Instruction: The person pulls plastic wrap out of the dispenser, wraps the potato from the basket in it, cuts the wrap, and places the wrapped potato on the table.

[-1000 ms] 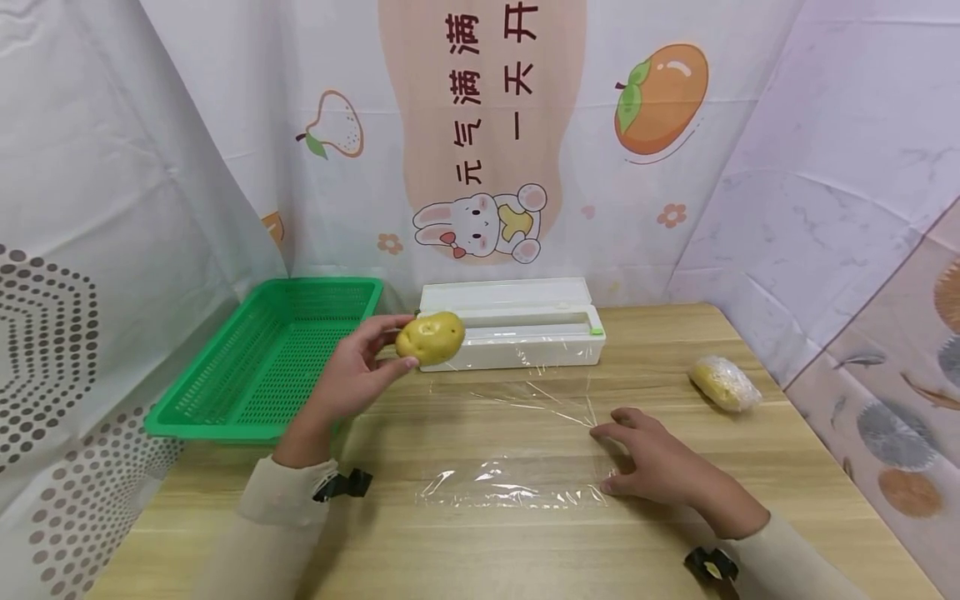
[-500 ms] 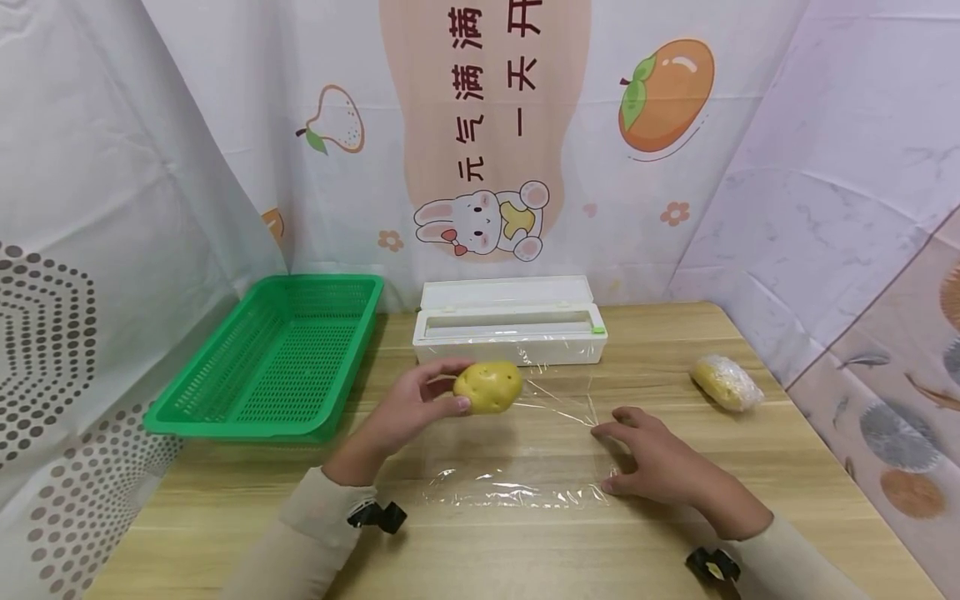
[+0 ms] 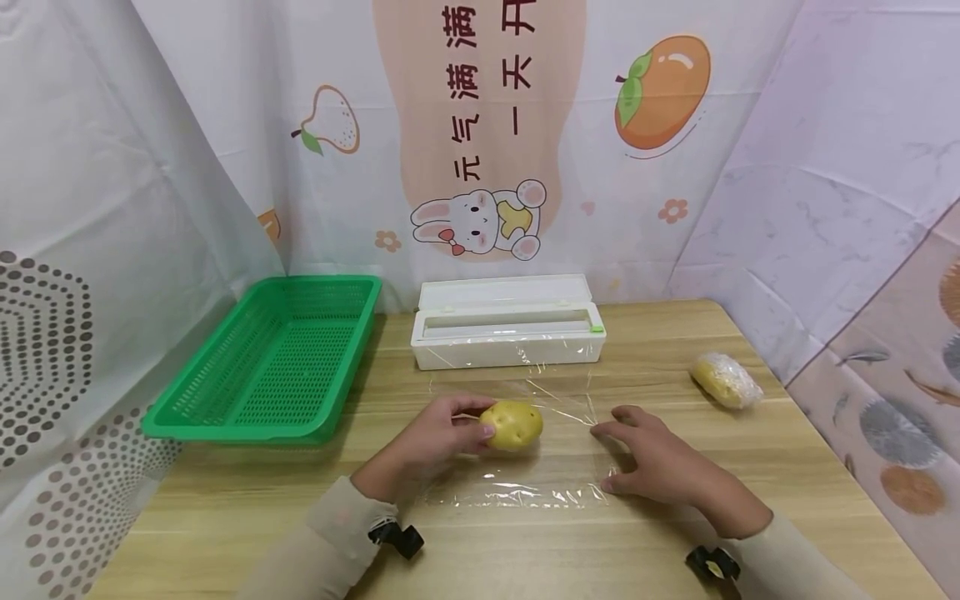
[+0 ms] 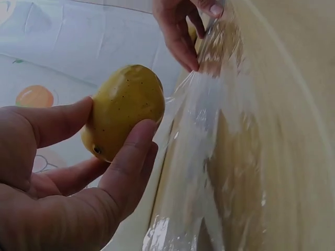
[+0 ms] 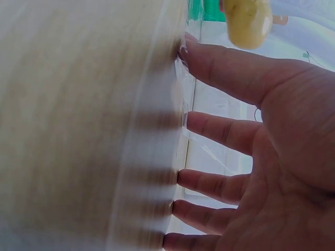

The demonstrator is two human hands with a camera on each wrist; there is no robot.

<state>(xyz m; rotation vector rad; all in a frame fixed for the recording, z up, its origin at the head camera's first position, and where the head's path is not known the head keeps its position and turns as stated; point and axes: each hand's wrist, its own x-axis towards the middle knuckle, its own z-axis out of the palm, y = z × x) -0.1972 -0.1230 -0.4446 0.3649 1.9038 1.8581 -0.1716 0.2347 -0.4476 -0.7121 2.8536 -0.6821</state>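
Observation:
My left hand (image 3: 442,433) pinches a yellow potato (image 3: 517,427) between thumb and fingers, over a sheet of clear plastic wrap (image 3: 517,493) spread on the table. In the left wrist view a gap shows between the potato (image 4: 125,107) and the wrap (image 4: 225,125). My right hand (image 3: 656,458) rests at the sheet's right edge. Its spread fingers touch down with their tips in the right wrist view, the thumb (image 5: 225,65) on the film's edge. The film runs back to a white wrap dispenser box (image 3: 510,352), its lid raised.
A potato wrapped in film (image 3: 726,382) lies at the table's right. The green basket (image 3: 225,432) stands at the left with nothing visible inside. Printed curtains (image 3: 585,167) close off the back and sides of the wooden table (image 3: 570,550).
My left hand has carried the potato rightward and nearer to me, from in front of the dispenser box to over the sheet's middle. My right hand has stayed at the wrap's edge.

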